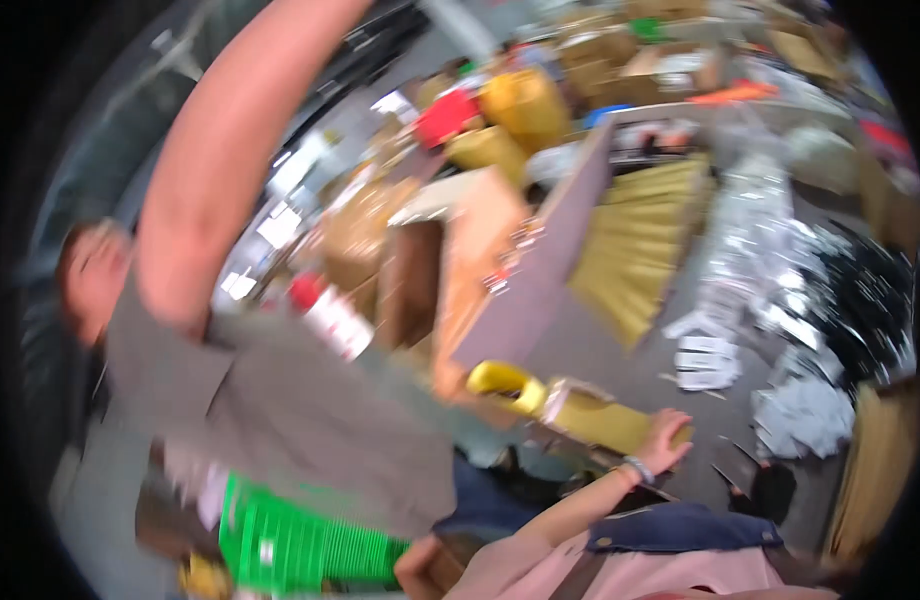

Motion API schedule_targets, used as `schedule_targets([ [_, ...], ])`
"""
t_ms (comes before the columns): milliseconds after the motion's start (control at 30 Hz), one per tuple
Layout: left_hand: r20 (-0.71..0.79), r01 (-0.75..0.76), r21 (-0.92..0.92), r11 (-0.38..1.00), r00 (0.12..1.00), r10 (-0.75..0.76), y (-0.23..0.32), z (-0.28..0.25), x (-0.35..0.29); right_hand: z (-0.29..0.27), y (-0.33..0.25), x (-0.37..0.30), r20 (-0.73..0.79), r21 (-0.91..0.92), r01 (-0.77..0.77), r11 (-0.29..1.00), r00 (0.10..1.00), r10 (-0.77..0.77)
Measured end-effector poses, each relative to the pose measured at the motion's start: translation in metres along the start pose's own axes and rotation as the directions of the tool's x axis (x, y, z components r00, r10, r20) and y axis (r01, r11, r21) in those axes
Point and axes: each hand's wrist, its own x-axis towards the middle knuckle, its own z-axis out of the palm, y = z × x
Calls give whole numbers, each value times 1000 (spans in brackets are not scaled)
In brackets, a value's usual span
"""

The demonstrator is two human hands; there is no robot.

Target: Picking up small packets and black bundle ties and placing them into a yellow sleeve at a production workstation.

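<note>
My left hand [665,440], with a bracelet on its wrist, reaches from a pink sleeve at the lower edge. Its fingers curl over the near end of a yellow tape dispenser [595,415], whose yellow handle [500,385] points away to the left. The dispenser lies along the edge of a grey worktable [580,335]. Motion blurs the picture, and the fingertips are partly hidden. My right hand is out of view. Close to my left hand lies a black object [770,490] beside thin, pointed pieces.
A person in a grey shirt [310,410] stands close on the left, one arm raised. A green crate [300,540] is below. The table holds folded brown paper [640,240], clear plastic [750,220], black plastic [850,300] and white labels [707,362]. An open carton [480,250] stands beyond its edge.
</note>
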Motion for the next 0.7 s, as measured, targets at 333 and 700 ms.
schedule_targets([
  [333,42,17,47,999,999,-19,18,-20,8,-43,-20,-100,-298,-208,-424,881,886,356],
  [700,16,87,24,996,996,-87,19,-23,6,-58,-40,-66,-204,-199,-271,942,951,231],
])
